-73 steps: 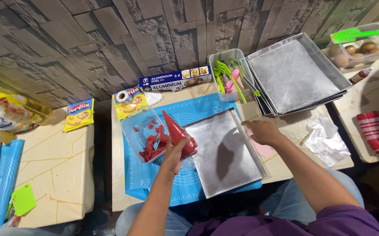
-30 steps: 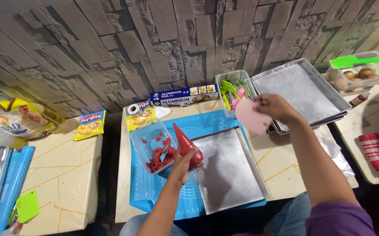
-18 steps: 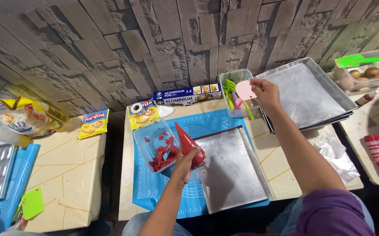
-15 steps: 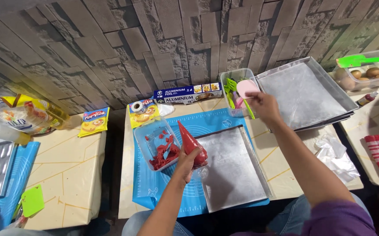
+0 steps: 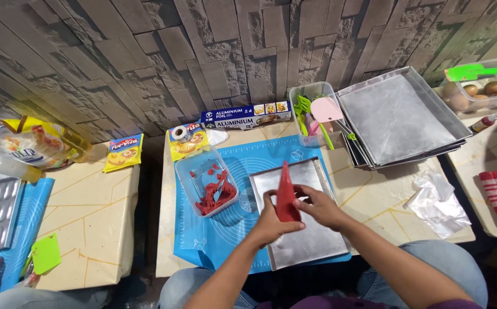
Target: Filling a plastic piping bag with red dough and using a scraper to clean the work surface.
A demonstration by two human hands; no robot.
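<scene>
Item: red piping bag (image 5: 287,193), cone-shaped, tip pointing to the far side. Location: over the near-centre of the grey baking tray (image 5: 303,220), which lies on a blue silicone mat (image 5: 214,240) on the middle bench (image 5: 374,194).

Left hand (image 5: 272,220): grip clamped around the wide lower end of the bag.
Right hand (image 5: 320,207): grip also closed on the bag, from the right side, fingers meeting the left hand's.

Step in hand, as judged: both hands are settling and squeezing the filled bag above the tray, which is bare. A next move would call for a steady tip lowered toward the tray surface and even pressure from the wide end.

Surroundings:
- Clear tub with red paste (image 5: 207,182), just left of the tray, on the mat.
- Yellow snack packet (image 5: 184,141) with a tape roll on it, far left of the mat.
- Foil box (image 5: 245,116), against the stone wall.
- Clear bin of utensils with a pink spatula (image 5: 326,109), far right of the tray.
- Stack of spare trays (image 5: 400,117), right.
- Crumpled clear plastic (image 5: 436,200), right, near edge.

Obstructions: none lies on the tray; the tub stands close on the left.
</scene>
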